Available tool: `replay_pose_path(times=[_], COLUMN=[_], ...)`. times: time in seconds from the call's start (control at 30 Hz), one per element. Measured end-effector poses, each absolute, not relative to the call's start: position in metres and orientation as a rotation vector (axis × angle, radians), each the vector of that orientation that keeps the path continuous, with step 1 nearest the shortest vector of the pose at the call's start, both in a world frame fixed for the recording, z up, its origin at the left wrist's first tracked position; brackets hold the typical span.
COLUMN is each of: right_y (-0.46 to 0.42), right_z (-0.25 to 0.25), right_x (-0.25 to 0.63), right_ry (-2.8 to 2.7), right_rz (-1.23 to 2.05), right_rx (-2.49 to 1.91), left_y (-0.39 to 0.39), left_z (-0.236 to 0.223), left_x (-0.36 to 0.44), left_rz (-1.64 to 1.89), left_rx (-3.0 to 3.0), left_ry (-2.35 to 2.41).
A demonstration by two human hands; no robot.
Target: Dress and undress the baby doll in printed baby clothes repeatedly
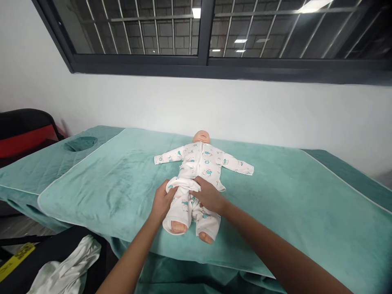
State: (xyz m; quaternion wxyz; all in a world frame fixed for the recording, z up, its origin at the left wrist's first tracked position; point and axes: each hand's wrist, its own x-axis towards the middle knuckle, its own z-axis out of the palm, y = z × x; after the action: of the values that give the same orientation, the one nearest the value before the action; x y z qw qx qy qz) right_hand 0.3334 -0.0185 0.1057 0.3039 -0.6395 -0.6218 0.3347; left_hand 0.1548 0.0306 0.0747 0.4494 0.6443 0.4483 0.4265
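Trousers bunched at the doll's waist, gripped from both sides

Taking the doll's chest as the clock's centre, its bare head lies at 12, its sleeves spread to 9 and 3, and its feet lie toward 6. It is on its back on the pale green bed cover. My left hand, between 7 and 8, is clamped on the crumpled waistband; my right hand, near 5, has thumb and fingers closed on the same band and hides part of it.

The trousers are white with small green prints, loose in the legs, a foot showing at each cuff. The shirt matches, one hem corner flaring at 4.

Well off at 9 the bed has a round hole, with something black and red beyond. A crumpled white cloth lies at 8, near a yellow label. At 12 rises the white wall, a dark-framed window above. My own forearms cross the near edge of the bed.
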Motion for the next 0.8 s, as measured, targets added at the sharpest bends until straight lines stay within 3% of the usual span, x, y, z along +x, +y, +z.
replay_pose_path(times=[0.3,0.47,0.57,0.7,0.8], right_y=[-0.021,-0.022,-0.027,-0.038,-0.04], right_z=[0.118,0.115,0.113,0.126,0.138], right_x=[0.333,0.332,0.328,0.332,0.343], right_ry=[-1.555,-1.523,-1.633,-1.775,-1.719], right_rz=[0.986,0.664,0.471,0.476,0.238], right_rx=[-1.756,-1.86,-1.842,-1.674,-1.758], left_y=[0.087,0.074,0.063,0.063,0.07], left_z=[0.072,0.062,0.062,0.079,0.098], left_x=[0.171,0.167,0.158,0.149,0.158], left_rz=[1.002,0.935,0.927,1.047,1.095], left_rx=[2.009,2.173,2.031,1.481,1.389], left_ry=[1.036,1.114,0.992,0.83,0.896])
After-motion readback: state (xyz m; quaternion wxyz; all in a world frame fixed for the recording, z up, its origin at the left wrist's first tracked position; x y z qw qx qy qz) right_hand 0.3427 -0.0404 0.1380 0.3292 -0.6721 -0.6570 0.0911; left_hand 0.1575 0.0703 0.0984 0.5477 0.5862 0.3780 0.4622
